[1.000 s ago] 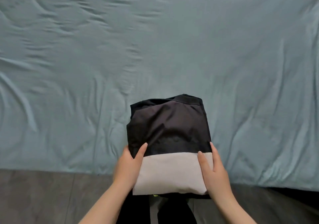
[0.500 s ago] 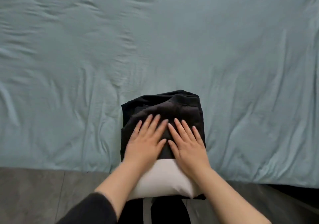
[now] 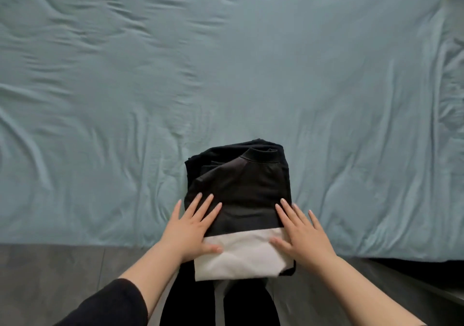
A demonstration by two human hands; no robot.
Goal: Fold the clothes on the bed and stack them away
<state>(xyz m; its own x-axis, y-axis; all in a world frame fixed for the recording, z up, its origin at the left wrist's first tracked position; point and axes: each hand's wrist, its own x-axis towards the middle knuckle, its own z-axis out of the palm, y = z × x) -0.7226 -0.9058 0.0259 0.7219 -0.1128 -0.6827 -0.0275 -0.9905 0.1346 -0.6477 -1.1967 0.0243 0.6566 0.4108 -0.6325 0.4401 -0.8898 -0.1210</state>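
Note:
A folded black garment (image 3: 247, 187) with a white lower band lies at the near edge of the bed (image 3: 226, 74), on top of another folded black piece whose edge shows at its far left. Its ribbed collar faces away from me. My left hand (image 3: 193, 227) lies flat on the garment's left side, fingers straight and spread. My right hand (image 3: 301, 232) lies flat on its right side, fingers straight, thumb on the white band. The white band hangs slightly past the bed edge.
The teal sheet is wrinkled all over. Grey floor (image 3: 50, 275) runs along the bottom of the view. My dark trousers (image 3: 200, 305) show below the garment. A dark gap (image 3: 414, 268) lies under the bed edge at right.
My hands slid from the middle of the black garment outward to its left and right sides, smoothing it flat. A second earlier they held the stack by its white near end.

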